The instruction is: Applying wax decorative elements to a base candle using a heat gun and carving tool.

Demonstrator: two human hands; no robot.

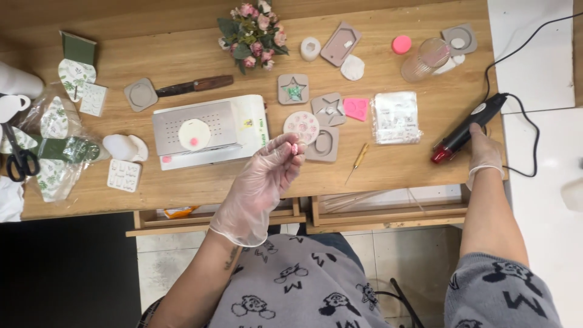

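Observation:
My left hand (pixel 262 182), in a clear glove, is raised over the front of the wooden table (pixel 388 170) and pinches a small pink clay piece (pixel 296 147) between thumb and fingertips. My gloved right hand (pixel 484 152) rests at the table's right edge on the rear end of a black heat gun (pixel 467 129) with a red nozzle, which lies on the table. A white machine (pixel 209 130) with a perforated metal plate carries a round white disc with a pink dot. Beside the pinched piece lies a round pink-flowered mould (pixel 302 126).
Several grey silicone moulds (pixel 328 109), a pink mould (pixel 356 108), a plastic bag of small pieces (pixel 396 117), a wooden-handled pick (pixel 358 160), a knife (pixel 194 85), a flower bouquet (pixel 254 33) and a clear cup (pixel 425 59) cover the table. Scissors (pixel 21 159) and leaf-print shapes lie at the left.

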